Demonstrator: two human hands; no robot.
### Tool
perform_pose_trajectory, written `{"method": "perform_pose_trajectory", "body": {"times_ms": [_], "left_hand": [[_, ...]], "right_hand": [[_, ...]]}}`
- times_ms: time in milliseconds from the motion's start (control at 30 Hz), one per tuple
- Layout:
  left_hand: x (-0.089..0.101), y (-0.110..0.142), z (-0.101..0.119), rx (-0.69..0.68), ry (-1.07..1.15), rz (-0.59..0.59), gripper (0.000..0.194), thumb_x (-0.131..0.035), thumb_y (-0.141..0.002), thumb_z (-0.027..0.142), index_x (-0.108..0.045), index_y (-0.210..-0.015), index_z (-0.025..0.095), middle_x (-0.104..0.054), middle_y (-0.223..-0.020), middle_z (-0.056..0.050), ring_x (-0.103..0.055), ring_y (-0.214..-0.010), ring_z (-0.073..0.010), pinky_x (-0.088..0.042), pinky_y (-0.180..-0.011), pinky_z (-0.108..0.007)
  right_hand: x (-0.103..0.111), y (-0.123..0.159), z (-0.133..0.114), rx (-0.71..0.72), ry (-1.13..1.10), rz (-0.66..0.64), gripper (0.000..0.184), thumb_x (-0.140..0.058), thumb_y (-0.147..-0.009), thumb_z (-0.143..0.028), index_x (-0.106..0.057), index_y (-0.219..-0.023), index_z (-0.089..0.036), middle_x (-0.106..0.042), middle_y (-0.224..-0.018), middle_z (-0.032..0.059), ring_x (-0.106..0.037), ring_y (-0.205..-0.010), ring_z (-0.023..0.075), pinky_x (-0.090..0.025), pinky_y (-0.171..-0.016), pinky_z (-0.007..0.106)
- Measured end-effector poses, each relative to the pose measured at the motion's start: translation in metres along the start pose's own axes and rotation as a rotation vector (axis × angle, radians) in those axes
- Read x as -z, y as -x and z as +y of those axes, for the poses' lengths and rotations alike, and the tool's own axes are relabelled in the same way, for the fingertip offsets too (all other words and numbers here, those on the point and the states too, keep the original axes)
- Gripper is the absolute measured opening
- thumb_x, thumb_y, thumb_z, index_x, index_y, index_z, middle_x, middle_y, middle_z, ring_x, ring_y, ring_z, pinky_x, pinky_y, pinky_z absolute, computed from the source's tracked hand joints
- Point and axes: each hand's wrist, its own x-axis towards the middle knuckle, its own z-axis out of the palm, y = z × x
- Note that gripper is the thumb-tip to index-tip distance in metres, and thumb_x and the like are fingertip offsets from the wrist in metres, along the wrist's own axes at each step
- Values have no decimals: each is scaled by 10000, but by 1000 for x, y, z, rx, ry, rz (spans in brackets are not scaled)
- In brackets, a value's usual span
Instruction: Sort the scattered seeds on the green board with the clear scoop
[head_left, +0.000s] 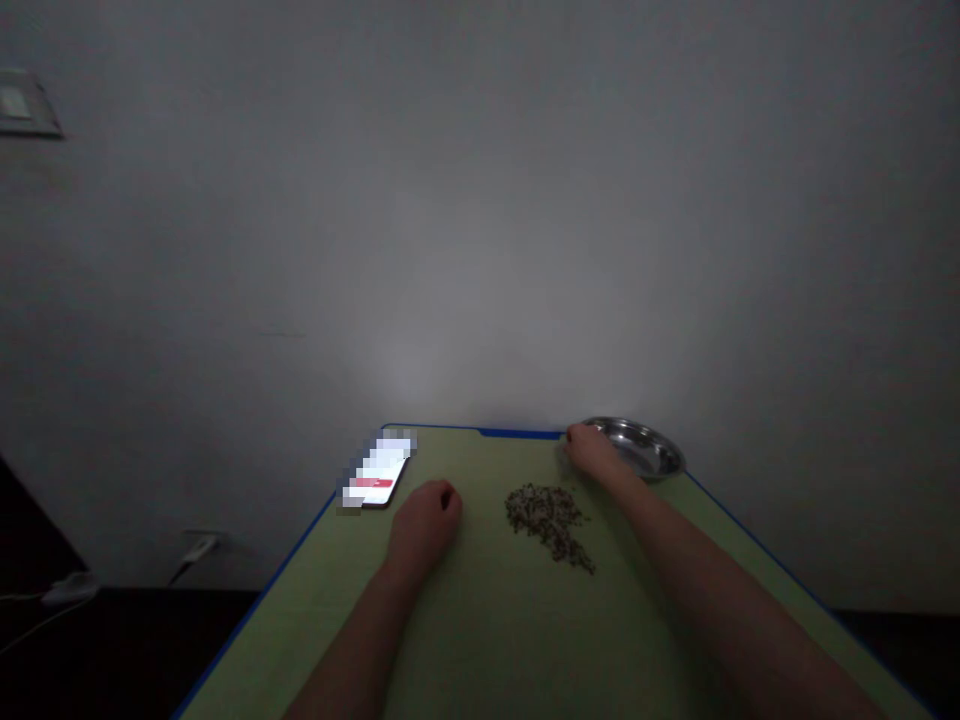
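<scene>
A loose pile of small mottled seeds or beans [546, 518] lies on the green table, with a tail of them trailing toward me. My left hand [425, 525] rests left of the pile, fingers curled into a loose fist, and a dark gap shows by the thumb; no held thing is visible. Beyond the pile on the right is my right hand [592, 452], its fingers closed and any contents hidden. It overlaps the left side of a shiny metal bowl [651, 455]; whether it touches the rim I cannot tell. The visible inside of the bowl looks bare.
A phone [384, 470] with a lit, partly blurred screen lies at the table's far left. The green tabletop [487, 640] has a blue edge and stands against a grey wall [480, 220]. A plug and cable [196, 552] are low on the wall at left.
</scene>
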Motion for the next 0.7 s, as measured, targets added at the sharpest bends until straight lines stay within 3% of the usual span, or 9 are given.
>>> {"method": "perform_pose_trajectory", "body": {"times_ms": [700], "left_hand": [[0,-1,0,-10,-17,0,247,-392,-837,297,-597,-777,172,-644,-852,-59,-547,-747,-138,-324,-624,-242]], "right_hand": [[13,25,0,-10,77,-38,287,-461,-825,-83,-670,-1018,-43,-673,-1029,232,-639,-972,261,-459,-810,296]]}}
